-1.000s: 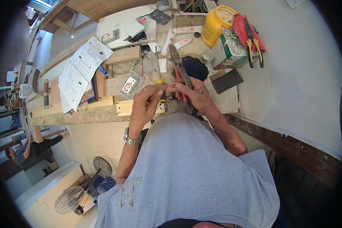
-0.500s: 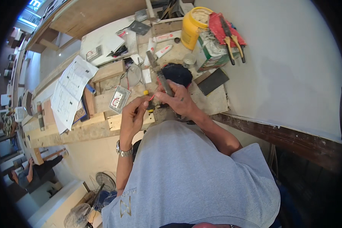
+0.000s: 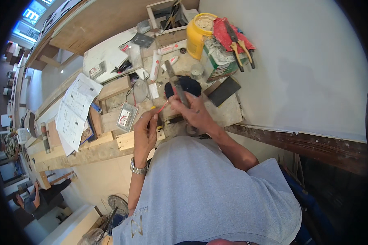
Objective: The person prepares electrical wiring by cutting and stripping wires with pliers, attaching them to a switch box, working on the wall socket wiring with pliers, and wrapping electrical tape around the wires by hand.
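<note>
My left hand (image 3: 146, 130) is closed in a pinch on a thin red wire (image 3: 163, 107), above the front of the workbench. The wire runs up to the fingertips of my right hand (image 3: 193, 109). That hand is wrapped round a long, flat grey metal tool (image 3: 175, 80) that points away from me; its exact kind is unclear. A dark cloth-like bundle (image 3: 188, 85) lies just behind the tool. Below the fingers, a screwdriver with a yellow and black handle (image 3: 160, 123) is partly covered by my left hand. Left of it sits a wall socket in a clear box (image 3: 127, 116).
A paper drawing (image 3: 75, 110) hangs over the bench's left side. A yellow tub (image 3: 195, 40) and a green tin (image 3: 217, 63) with pliers (image 3: 238, 47) on top stand at the back right, by the white wall. Tubes (image 3: 155, 65) lie mid-bench. Another person (image 3: 30, 201) is far left.
My hands have drawn a little apart, so more of the red wire shows between them. The tool in my right hand has tilted slightly. The whole view has shifted a little.
</note>
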Motion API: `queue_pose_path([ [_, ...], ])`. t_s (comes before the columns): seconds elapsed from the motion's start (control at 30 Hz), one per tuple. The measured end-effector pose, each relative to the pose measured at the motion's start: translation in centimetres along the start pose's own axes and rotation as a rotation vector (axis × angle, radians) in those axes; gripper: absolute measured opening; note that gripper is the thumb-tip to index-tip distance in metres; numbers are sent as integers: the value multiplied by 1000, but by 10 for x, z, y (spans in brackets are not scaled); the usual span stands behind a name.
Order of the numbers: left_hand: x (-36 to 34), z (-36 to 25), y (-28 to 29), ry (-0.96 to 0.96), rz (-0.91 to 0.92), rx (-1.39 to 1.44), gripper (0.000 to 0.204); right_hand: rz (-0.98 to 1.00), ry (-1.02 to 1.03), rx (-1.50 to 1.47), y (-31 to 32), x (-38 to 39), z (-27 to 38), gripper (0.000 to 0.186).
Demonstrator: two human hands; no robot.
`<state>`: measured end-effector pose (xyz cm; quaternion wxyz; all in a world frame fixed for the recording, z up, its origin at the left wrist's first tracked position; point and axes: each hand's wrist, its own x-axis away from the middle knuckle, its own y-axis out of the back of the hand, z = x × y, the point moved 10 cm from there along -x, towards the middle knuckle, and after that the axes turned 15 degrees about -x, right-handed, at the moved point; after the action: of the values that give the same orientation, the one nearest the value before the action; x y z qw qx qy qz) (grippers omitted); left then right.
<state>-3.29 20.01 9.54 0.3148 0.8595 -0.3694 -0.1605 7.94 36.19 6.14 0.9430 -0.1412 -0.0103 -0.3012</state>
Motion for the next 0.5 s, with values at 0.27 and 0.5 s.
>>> queue_pose_path([
  [0.27,-18,2,19,69,-55,144,26,241,-96,37,5,35,5,46],
  [0.5,-25,-9,10,10,-12,144,31,297,-81,126,-8,52,6,51],
])
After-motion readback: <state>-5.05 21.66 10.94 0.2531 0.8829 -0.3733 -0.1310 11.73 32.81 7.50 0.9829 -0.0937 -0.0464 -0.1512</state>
